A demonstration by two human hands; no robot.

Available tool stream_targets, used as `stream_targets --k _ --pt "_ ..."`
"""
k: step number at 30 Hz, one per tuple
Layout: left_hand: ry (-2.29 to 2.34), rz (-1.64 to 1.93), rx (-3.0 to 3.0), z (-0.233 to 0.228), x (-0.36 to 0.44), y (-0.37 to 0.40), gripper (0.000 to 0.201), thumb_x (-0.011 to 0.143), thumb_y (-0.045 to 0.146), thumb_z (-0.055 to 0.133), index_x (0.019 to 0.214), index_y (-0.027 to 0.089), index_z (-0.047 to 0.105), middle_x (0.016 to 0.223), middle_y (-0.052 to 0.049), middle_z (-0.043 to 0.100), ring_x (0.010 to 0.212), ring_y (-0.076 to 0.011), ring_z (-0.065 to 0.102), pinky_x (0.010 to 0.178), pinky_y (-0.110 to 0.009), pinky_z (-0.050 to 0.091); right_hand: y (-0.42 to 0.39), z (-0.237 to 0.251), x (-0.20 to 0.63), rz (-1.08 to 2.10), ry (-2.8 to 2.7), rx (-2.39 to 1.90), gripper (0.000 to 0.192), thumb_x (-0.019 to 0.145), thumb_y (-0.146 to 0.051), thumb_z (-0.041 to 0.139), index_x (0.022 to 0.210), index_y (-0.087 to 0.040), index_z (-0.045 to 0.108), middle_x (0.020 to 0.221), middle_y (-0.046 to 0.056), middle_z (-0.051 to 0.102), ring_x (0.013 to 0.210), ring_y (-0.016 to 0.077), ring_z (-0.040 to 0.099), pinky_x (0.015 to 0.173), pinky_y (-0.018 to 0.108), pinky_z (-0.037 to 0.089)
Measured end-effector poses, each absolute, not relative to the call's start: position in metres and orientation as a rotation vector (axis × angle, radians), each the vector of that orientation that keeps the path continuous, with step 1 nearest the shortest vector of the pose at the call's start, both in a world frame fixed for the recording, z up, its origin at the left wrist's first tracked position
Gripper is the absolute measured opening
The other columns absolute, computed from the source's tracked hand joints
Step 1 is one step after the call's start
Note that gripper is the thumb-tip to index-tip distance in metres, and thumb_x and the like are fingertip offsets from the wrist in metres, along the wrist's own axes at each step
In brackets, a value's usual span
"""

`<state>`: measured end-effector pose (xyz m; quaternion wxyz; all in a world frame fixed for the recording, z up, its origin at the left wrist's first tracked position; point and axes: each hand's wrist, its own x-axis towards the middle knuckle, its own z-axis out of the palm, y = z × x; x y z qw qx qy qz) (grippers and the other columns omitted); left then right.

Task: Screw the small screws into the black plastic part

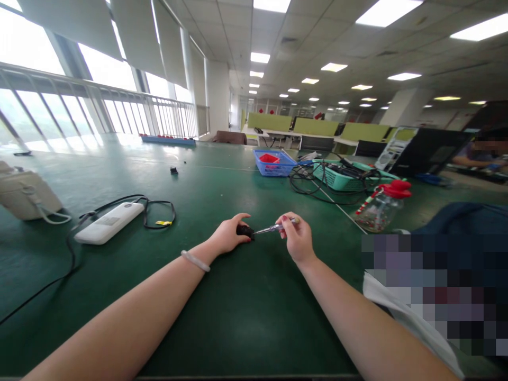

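My left hand [228,235] rests on the green table [246,317] and pinches a small black part [245,230] against it. My right hand [296,238] grips a slim screwdriver [273,228] with a clear handle. The metal tip points left and touches the black part. A pale bangle [195,261] sits on my left wrist.
A white power strip [109,223] with a black cable lies to the left, a beige device [24,193] beyond it. A blue basket [273,163], a teal basket [343,177] with cables and a red-lidded jar [383,206] stand to the right. Another person sits far right.
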<state>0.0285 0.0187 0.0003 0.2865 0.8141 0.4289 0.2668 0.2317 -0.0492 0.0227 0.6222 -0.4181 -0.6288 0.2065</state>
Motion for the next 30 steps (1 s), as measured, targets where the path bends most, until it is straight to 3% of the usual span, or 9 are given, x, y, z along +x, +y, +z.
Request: stream_targets --k 6,13,23,30 --pt "1.124 0.751 2.17 -0.01 0.027 0.026 0.066 0.067 0.021 0.078 0.128 0.024 0.052 0.111 -0.004 0.073 0.107 -0.0233 0.066 0.099 -0.036 0.048 -0.064 0.03 0.217 0.196 -1.78 -0.957 0.019 0.09 -0.027 0.049 0.077 -0.022 0.063 0.07 0.002 0.062 0.064 0.0165 0.056 0.063 0.029 0.044" --pt "1.109 0.698 2.301 -0.004 0.028 0.021 0.037 0.072 0.024 0.073 0.108 0.025 0.067 0.108 -0.002 0.072 0.1 -0.0224 0.066 0.091 -0.033 0.051 -0.064 0.03 0.214 0.112 -1.872 -1.011 0.013 0.088 -0.025 0.049 0.083 -0.023 0.06 0.071 0.001 0.061 0.063 0.0164 0.055 0.065 0.029 0.044" --pt "1.095 0.698 2.329 -0.002 0.027 0.02 0.036 0.073 0.026 0.071 0.109 0.024 0.068 0.107 -0.003 0.072 0.098 -0.0236 0.066 0.091 -0.034 0.051 -0.066 0.034 0.214 -0.165 -2.081 -0.93 0.009 0.085 -0.021 0.051 0.085 -0.022 0.061 0.077 0.003 0.066 0.07 0.0187 0.057 0.07 0.032 0.043" --pt "1.078 0.72 2.323 -0.002 0.027 0.019 0.037 0.073 0.022 0.065 0.11 0.024 0.068 0.106 -0.003 0.073 0.098 -0.0225 0.066 0.089 -0.033 0.051 -0.074 0.038 0.196 -0.458 -2.432 -0.791 0.013 0.088 -0.025 0.051 0.085 -0.02 0.063 0.075 0.004 0.065 0.07 0.0179 0.055 0.084 0.039 0.037"
